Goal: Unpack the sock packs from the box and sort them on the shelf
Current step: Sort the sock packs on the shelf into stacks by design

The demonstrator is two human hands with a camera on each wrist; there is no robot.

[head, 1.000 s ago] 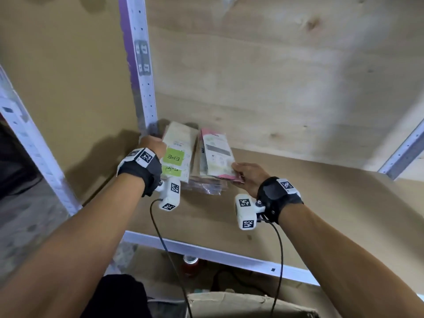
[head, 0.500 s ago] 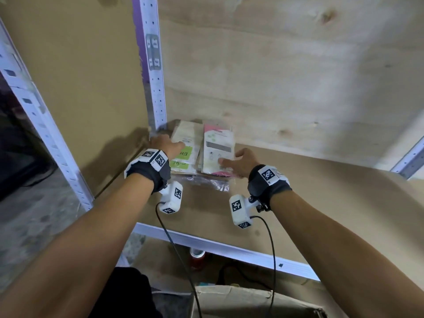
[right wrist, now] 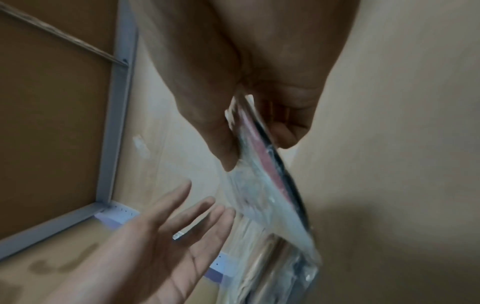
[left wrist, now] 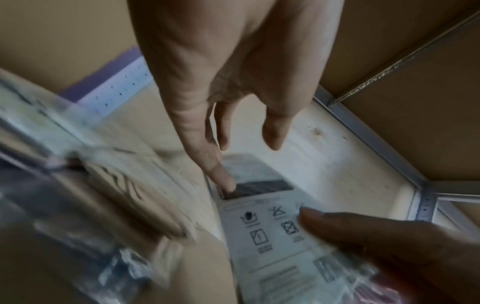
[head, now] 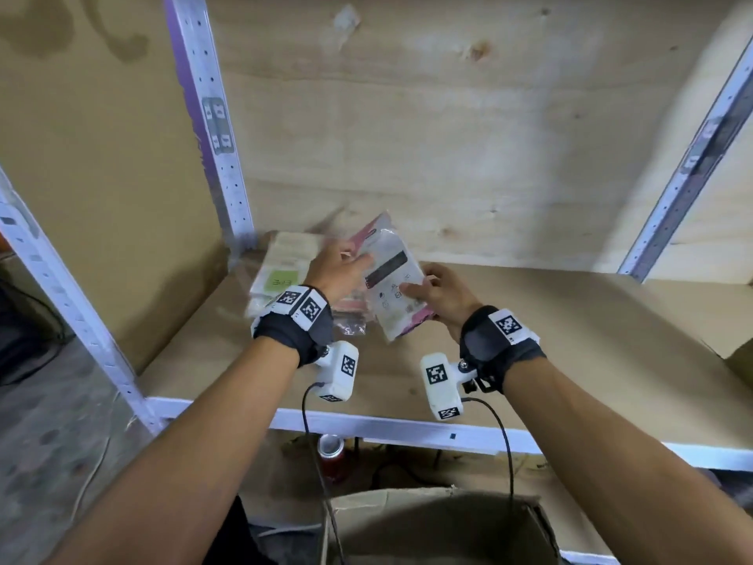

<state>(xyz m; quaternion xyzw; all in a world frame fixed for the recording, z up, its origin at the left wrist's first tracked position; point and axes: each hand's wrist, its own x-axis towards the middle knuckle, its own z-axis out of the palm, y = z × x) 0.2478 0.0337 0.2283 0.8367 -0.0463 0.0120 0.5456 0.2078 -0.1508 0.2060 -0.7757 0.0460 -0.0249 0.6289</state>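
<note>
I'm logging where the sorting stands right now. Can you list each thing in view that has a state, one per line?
pink-edged sock pack: lifted off the shelf, tilted, pinched at its lower right edge.
right hand: pinches the pink-edged sock pack.
left hand: fingers straight, fingertip touching the pack's face.
green-label sock pack: lying flat at the shelf's back left corner.
cardboard box: open, below the shelf; contents not visible.
red can: upright under the shelf.
</note>
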